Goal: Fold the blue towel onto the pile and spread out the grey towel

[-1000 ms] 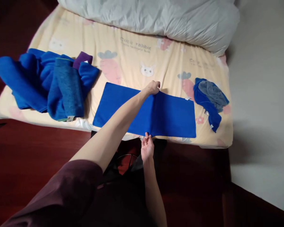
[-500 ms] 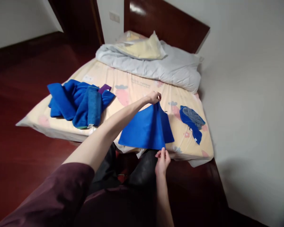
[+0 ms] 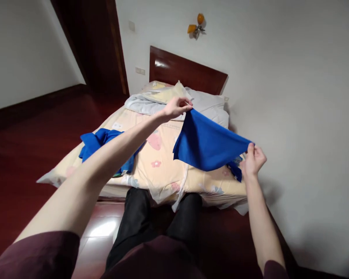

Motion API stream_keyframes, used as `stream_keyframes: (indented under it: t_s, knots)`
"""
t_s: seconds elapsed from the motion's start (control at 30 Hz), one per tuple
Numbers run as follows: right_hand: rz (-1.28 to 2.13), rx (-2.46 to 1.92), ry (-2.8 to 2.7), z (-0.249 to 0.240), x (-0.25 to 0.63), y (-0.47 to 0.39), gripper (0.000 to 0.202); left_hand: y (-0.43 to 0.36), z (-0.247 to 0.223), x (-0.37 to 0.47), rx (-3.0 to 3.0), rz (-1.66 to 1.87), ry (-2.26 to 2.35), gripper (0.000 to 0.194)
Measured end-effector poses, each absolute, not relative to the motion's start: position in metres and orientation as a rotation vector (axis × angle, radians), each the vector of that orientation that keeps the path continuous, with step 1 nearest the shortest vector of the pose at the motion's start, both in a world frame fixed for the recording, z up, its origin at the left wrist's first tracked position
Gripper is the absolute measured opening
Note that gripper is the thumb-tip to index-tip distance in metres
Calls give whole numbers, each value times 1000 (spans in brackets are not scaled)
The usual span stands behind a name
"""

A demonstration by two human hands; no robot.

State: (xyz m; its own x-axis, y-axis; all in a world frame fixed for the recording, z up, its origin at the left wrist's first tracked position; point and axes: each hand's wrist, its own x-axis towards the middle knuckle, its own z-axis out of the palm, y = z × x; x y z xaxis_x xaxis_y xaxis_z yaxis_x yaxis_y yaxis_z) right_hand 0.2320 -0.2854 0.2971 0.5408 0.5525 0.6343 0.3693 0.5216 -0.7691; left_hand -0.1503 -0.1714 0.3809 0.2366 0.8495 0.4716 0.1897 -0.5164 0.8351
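above the bed (image 3: 163,174), left hand (image 3: 174,108) and right hand (image 3: 254,161) pinch a blue cloth (image 3: 206,145), stretched left-right.

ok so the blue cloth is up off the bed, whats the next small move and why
Probably bring the left hand toward the right hand to match the pinched ends: the blue cloth hangs slack between them, clear of the bed.

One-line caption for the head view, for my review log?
Both hands, left and right, hold a folded blue cloth stretched above the bed.
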Motion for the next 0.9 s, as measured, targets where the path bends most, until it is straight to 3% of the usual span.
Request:
stream_keyframes:
  t_s: [0.2,0.5,0.63,0.9]
  knots:
    - [186,-927,-1059,335,222,-278,53,-209,394,-175,1706,1305,878,31]
    - [401,-980,-1039,350,215,-310,33,-228,385,-188,1898,1241,1123,13]
    - [457,-1135,-1144,349,216,-346,39,-245,379,-197,1958,1190,1224,6]
    - [784,-1406,-1075,347,217,-423,54,-324,352,-245,1591,990,1021,32]
